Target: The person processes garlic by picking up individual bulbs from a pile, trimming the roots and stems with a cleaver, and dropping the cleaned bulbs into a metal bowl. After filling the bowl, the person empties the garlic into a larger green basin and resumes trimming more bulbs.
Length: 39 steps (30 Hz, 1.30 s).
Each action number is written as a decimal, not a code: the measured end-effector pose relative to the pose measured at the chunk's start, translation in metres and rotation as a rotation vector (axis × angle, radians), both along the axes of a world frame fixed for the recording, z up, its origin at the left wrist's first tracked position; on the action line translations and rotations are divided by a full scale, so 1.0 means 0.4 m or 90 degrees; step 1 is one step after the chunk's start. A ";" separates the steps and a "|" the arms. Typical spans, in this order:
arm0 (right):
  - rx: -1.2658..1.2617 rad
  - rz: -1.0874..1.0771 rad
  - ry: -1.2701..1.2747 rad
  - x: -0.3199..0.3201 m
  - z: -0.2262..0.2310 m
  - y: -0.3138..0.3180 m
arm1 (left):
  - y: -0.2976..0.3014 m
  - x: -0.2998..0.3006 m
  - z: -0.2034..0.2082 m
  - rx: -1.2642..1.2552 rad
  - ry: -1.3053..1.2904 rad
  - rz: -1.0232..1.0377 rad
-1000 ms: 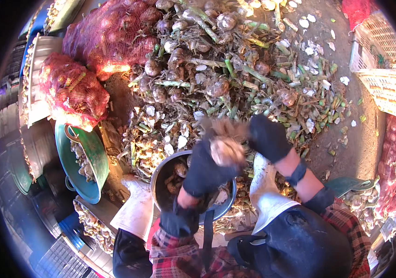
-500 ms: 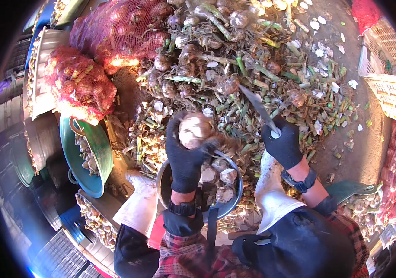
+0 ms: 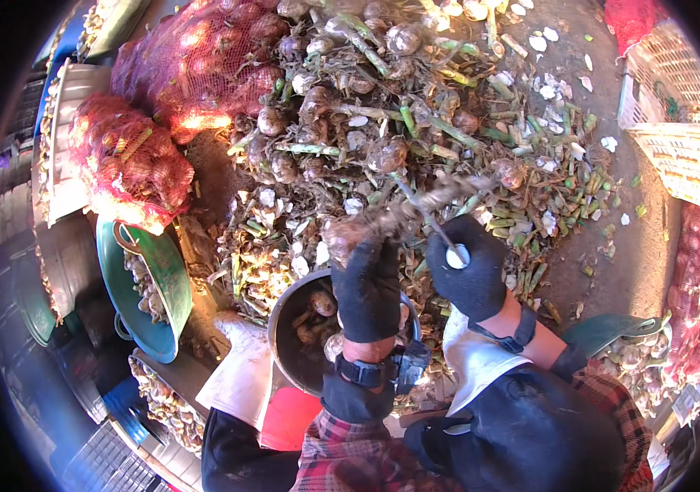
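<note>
My left hand [image 3: 366,291], in a black glove, is closed on a garlic bulb [image 3: 340,239] above a metal pot [image 3: 275,328]. A stalk, smeared by motion, seems to stretch from the bulb toward the right. The black-gloved right hand [image 3: 473,271] is wrapped round a knife [image 3: 425,211], its blade pointing up and left across that blurred stalk. Whether the blade touches the stalk, I cannot tell. Inside the pot lie several garlic bulbs [image 3: 323,303], partly hidden beneath my left hand and wrist.
Ahead spreads a heap of untrimmed garlic [image 3: 317,107] with cut stalks. Red mesh sacks [image 3: 133,160] stand at left, beside a green basin [image 3: 112,283] holding garlic. A pale woven basket [image 3: 682,152] and another mesh sack [image 3: 698,287] are at right. White boots [image 3: 239,369] flank the pot.
My left hand has turned and moved right with the garlic bulb. The right hand has brought the knife left, closer to it. The view has shifted slightly.
</note>
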State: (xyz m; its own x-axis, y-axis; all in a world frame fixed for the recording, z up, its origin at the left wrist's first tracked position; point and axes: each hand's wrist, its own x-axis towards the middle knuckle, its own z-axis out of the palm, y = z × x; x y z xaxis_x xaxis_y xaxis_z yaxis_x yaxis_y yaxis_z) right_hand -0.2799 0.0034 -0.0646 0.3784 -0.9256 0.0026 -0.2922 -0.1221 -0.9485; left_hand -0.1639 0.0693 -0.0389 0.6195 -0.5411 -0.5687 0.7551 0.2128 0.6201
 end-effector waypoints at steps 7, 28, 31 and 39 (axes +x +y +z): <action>-0.052 0.017 0.168 -0.089 -0.200 0.011 | 0.006 -0.052 0.061 -0.106 0.164 -0.145; -0.095 0.069 -0.084 -0.119 -0.049 -0.166 | -0.110 0.004 -0.024 0.107 -0.505 -0.551; -0.013 0.107 -0.104 -0.078 0.027 -0.117 | -0.128 0.008 0.023 0.101 -0.294 -0.682; -0.126 0.182 0.088 -0.103 0.066 -0.083 | 0.051 0.078 -0.112 0.160 -0.364 -0.700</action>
State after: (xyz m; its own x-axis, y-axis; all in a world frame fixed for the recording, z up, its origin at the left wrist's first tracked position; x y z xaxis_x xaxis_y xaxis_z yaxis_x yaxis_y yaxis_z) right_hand -0.3212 -0.0298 -0.0384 0.6310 -0.7691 0.1016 -0.3438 -0.3946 -0.8521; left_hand -0.1326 0.0898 -0.0835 0.1036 -0.8413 -0.5305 0.0699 -0.5259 0.8476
